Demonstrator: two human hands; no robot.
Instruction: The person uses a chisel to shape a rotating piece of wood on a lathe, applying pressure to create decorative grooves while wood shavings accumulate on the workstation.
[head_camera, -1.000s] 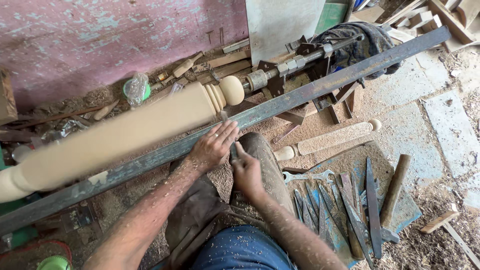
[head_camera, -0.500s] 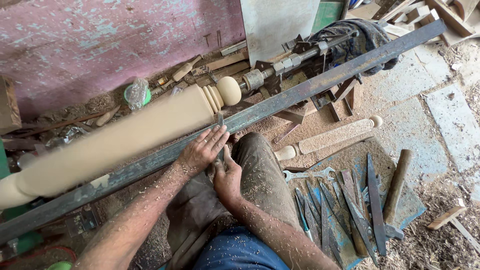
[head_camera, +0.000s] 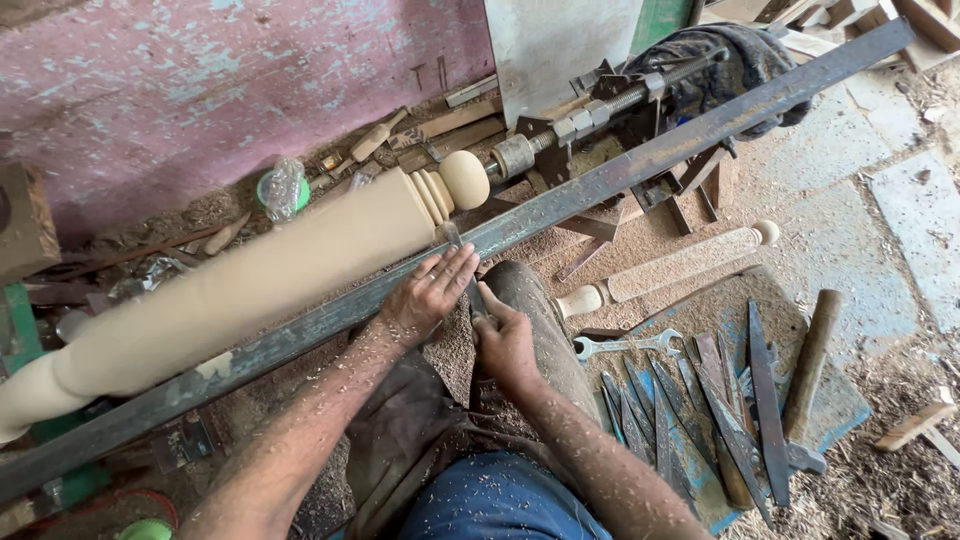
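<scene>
Head view of a person sitting on the floor at a wood lathe. The left hand (head_camera: 430, 293) is lying palm-down on the steel rail (head_camera: 640, 165), its fingers nearly straight and close together, pressing down on the blade of a chisel (head_camera: 462, 268). The right hand (head_camera: 505, 335) is sitting just behind the left, its fingers curling shut around the chisel's rear part, which is mostly hidden inside the fist. The chisel is crossing the rail, with its tip meeting the spindle (head_camera: 260, 275) just beside the beads (head_camera: 432, 195), near the rounded knob (head_camera: 464, 179). The spindle, a long pale wooden column, is lying between the lathe's metal centre (head_camera: 530, 150) at the knob end and the picture's left edge, parallel to the rail and just behind it; whether it is turning cannot be told. Shavings are clinging to both forearms. To the right of the person's knee (head_camera: 530, 300), a turned pin (head_camera: 660, 272) is lying on sawdust. Beyond it, a blue mat (head_camera: 840, 400) is bearing a row of blades (head_camera: 690, 400), a wrench (head_camera: 625, 345) and a wooden handle (head_camera: 808, 362). A pink wall (head_camera: 200, 80) is standing behind the lathe.
</scene>
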